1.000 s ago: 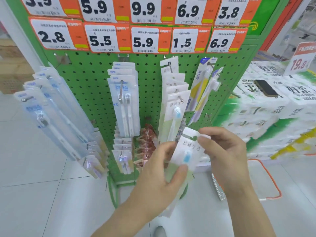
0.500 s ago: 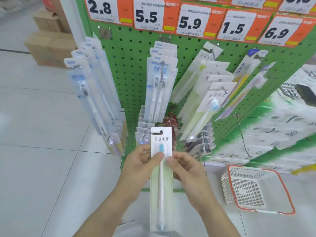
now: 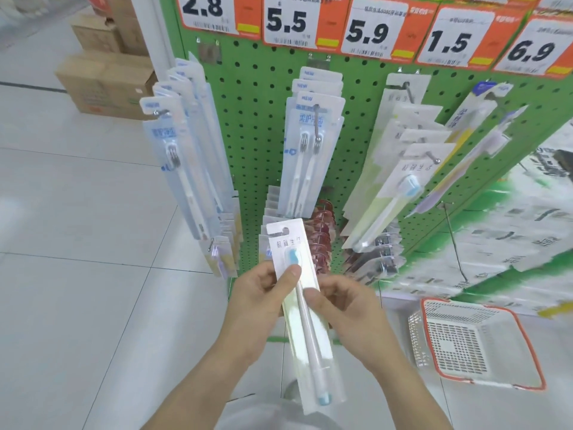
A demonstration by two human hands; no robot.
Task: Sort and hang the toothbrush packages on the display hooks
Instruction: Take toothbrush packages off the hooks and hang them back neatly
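Holding the toothbrush package point(image 3: 305, 308) in front of the pegboard point(image 3: 257, 144), I had both hands on its upper half. My left hand point(image 3: 257, 302) gripped the left edge, thumb pressed on the card face just below the blue brush head. My right hand point(image 3: 344, 308) pinched the right edge at about the same height. The package stood nearly upright, tilted slightly, its long axis running from the hang hole at the top, nearest the board, down toward my body. The hang hole lay above both grips and was clear of my fingers. The matching packages point(image 3: 400, 181), same card and blue brush head, hung on a hook point(image 3: 434, 158) up and to the right, on the right hand's side. In my judgement, the hang hole had to travel up and rightward to meet that hook's tip. An orange-rimmed basket point(image 3: 477, 342) sat on the floor at right.
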